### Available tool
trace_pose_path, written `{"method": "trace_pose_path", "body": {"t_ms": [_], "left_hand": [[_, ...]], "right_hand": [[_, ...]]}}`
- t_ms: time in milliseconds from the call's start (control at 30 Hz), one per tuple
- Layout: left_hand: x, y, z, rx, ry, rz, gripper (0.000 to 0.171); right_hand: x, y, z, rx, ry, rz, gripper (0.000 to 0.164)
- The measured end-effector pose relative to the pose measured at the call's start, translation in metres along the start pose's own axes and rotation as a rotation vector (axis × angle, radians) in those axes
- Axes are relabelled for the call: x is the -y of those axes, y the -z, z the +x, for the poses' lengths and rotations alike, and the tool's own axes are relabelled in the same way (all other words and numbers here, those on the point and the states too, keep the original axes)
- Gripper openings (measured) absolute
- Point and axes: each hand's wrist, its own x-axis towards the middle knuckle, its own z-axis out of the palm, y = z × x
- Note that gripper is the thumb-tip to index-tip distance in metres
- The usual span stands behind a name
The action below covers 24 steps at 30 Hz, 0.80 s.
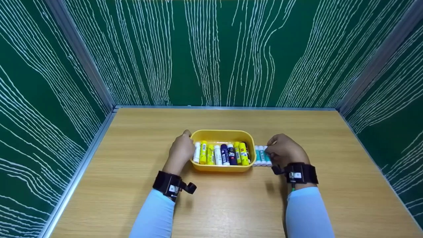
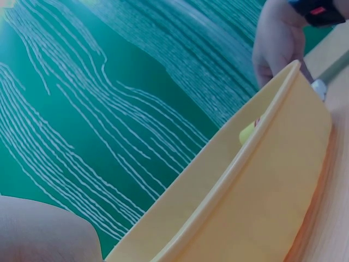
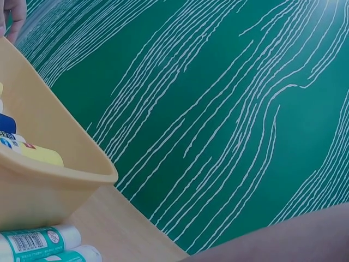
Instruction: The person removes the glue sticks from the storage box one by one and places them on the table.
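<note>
A yellow plastic basket point(image 1: 223, 168) stands on the table, holding a row of glue sticks point(image 1: 218, 155) in white, yellow and dark blue. My left hand point(image 1: 181, 150) grips its left rim, fingers curled over the edge. Against the basket's right side lies a row of green-and-white glue sticks point(image 1: 261, 156), their labels visible in the right wrist view on the nearest glue sticks point(image 3: 38, 243). The fingertips of my right hand point(image 1: 286, 150) pinch the rightmost green-and-white one; the back of the hand partly hides it. In the left wrist view, the basket wall point(image 2: 272, 180) covers most of its contents.
The wooden table point(image 1: 224, 205) extends around the basket on every side. Green walls point(image 1: 228, 66) with white wavy lines enclose the back and both sides, joined by grey metal posts point(image 1: 86, 56). Each wrist wears a black strap point(image 1: 300, 173) with a camera.
</note>
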Motion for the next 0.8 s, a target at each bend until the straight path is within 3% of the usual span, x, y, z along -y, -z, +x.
{"method": "trace_pose_path", "body": {"t_ms": [367, 500, 667, 800], "left_hand": [[-0.001, 0.002, -0.001, 0.007, 0.010, -0.012, 0.040], [-0.001, 0.002, -0.001, 0.009, 0.012, -0.011, 0.041], [-0.001, 0.001, 0.000, 0.014, 0.016, -0.010, 0.041], [-0.001, 0.002, 0.000, 0.018, 0.020, -0.013, 0.042]], "right_hand": [[0.001, 0.003, 0.001, 0.015, -0.007, 0.009, 0.040], [0.002, 0.005, 0.001, -0.008, 0.018, -0.063, 0.040], [0.009, 0.011, -0.005, -0.025, -0.016, -0.103, 0.046], [0.022, 0.013, -0.015, -0.061, 0.011, -0.213, 0.052]]}}
